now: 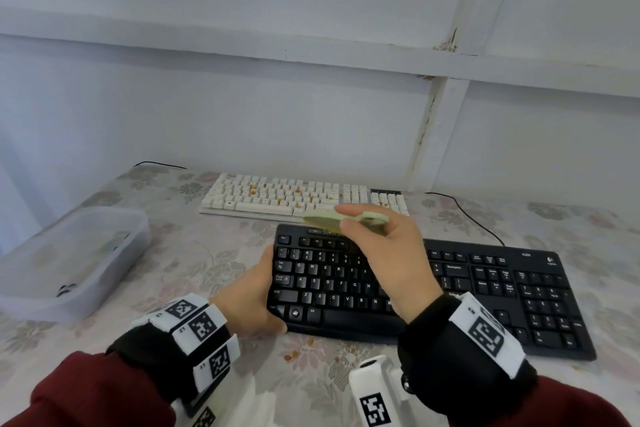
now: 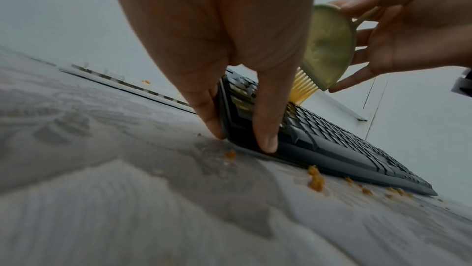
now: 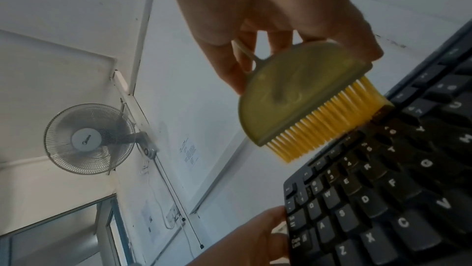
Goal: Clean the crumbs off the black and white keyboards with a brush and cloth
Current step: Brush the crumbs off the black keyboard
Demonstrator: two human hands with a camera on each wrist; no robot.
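Note:
The black keyboard (image 1: 485, 288) lies in front of me on a flowered tablecloth. My left hand (image 1: 263, 291) grips its left end, thumb on the front corner (image 2: 265, 129), fingers along the side edge. My right hand (image 1: 367, 222) holds a green brush (image 1: 325, 218) over the keyboard's upper left rows. The brush's yellow bristles (image 3: 332, 119) point down and reach the keys near the number row. The white keyboard (image 1: 277, 198) lies behind, with orange crumbs among its keys. Orange crumbs (image 2: 315, 179) lie on the cloth along the black keyboard's front edge.
A clear plastic tub (image 1: 69, 253) stands at the table's left with something inside. Black cables (image 1: 464, 215) run off behind the keyboards. The wall stands close behind the table. A wall fan (image 3: 89, 139) shows in the right wrist view.

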